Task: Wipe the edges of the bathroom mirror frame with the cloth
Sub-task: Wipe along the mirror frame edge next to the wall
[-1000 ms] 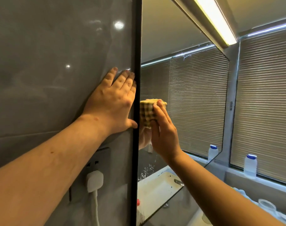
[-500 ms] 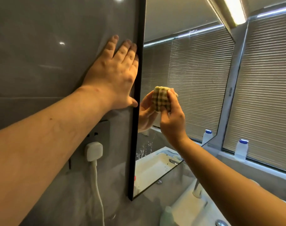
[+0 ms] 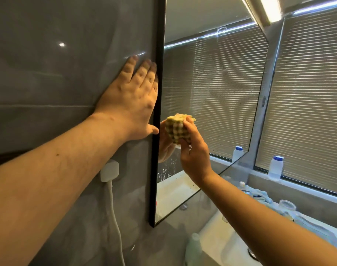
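mirror frame [image 3: 157, 131] top cut off, sink [image 3: 231, 244] partly hidden by r forearm

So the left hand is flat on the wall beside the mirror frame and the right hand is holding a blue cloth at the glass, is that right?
Not quite: the cloth is yellow with a green check, not blue, as the head view shows. The rest holds: the left hand lies flat on the wall beside the mirror frame, and the right hand holds the cloth at the glass.

1. Both forearms are bare to the frame's edge; no sleeve shows on either.
2. The left hand [image 3: 132, 104] has broad, short fingers [image 3: 142, 72] and bare knuckles; a small dark mole sits on its forearm.
3. The right hand [image 3: 195, 152] is slimmer, and its wrist is bare.
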Tool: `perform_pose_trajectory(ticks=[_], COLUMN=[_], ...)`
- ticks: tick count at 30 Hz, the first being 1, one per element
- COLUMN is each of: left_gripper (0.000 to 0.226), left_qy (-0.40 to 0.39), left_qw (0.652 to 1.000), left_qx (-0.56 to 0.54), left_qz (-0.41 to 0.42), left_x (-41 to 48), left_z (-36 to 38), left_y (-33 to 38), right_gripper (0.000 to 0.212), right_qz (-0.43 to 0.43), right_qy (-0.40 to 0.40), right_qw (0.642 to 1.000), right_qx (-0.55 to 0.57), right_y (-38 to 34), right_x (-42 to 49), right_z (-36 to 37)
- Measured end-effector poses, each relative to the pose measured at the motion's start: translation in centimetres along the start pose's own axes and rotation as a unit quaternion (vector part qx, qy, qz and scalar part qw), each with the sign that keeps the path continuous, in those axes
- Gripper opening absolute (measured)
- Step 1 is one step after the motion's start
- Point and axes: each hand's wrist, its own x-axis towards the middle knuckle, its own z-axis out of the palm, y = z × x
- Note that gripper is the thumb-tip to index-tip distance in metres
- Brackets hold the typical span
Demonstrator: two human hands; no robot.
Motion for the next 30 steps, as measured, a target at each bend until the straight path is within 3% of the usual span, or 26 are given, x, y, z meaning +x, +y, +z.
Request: perform_pose_trajectory(ticks=[5, 8, 12, 16, 25, 30], left_gripper=[0.121, 0.122, 0.121, 0.122, 0.127, 0.129], left_qy=[0.001, -0.001, 0.000, 0.003, -0.014, -0.025], left_qw=[1.000, 1.000, 1.000, 1.000, 1.000, 1.000], left_qx=[-0.009, -0.018, -0.014, -0.018, 0.005, 0.015], left_qz=[0.001, -0.001, 0.001, 0.002, 0.007, 0.009], left_x=[-0.2, -0.1, -0.1, -0.2, -0.1, -0.2], left_z=[-0.1, -0.1, 0.0, 0.0, 0.2, 0.2], left_y=[0.0, 0.0, 0.1, 0.1, 0.1, 0.1], right_gripper=[0.061, 0.063, 0.077, 0.048, 0.041, 0.034], right_qz=[0.137, 0.169, 0.153, 0.154, 0.071, 0.030], right_qy=[0.031, 0.043, 0.019, -0.002, -0.015, 0.028], right_qw=[0.990, 0.985, 0.988, 0.988, 0.997, 0.997], right_qx=[-0.006, -0.009, 0.021, -0.002, -0.007, -0.058], right_y=[2.1, 1.5, -0.2, 0.4, -1.0, 0.4], right_x=[0.1, 0.3, 0.1, -2.0, -6.3, -4.7], right_z=[-1.5, -1.8, -1.9, -0.9, 0.2, -0.5])
